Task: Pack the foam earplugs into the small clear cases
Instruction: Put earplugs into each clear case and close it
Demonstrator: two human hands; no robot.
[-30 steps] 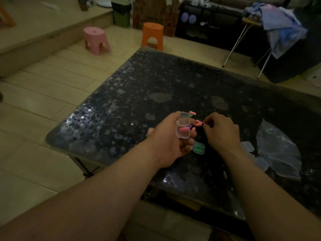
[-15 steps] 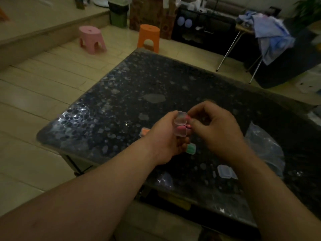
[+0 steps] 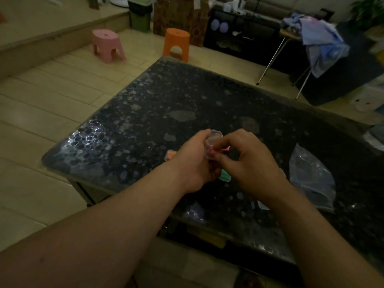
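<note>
Clear case (image 3: 214, 141) sits in the left hand (image 3: 192, 163), grip curled; right hand (image 3: 251, 163) pinches a pink earplug (image 3: 212, 151) against it.

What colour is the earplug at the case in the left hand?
Pink: the earplug shows against the clear case in the head view.

The worktop (image 3: 187, 96) is a dark, glossy slab, pebble-speckled under a smooth face that throws pale glare at its near-left corner. The small case (image 3: 214, 140) is clear, smooth plastic (slightly milky at the rim), and the earplug (image 3: 212, 151) in it looks like matt pink foam. The bag (image 3: 311, 175) is thin, crinkled clear film. The pink stool (image 3: 107, 45) and orange stool (image 3: 176, 43) are matt moulded plastic. Soft cloth (image 3: 320, 42) hangs above thin, shiny metal legs (image 3: 270, 63).
</note>
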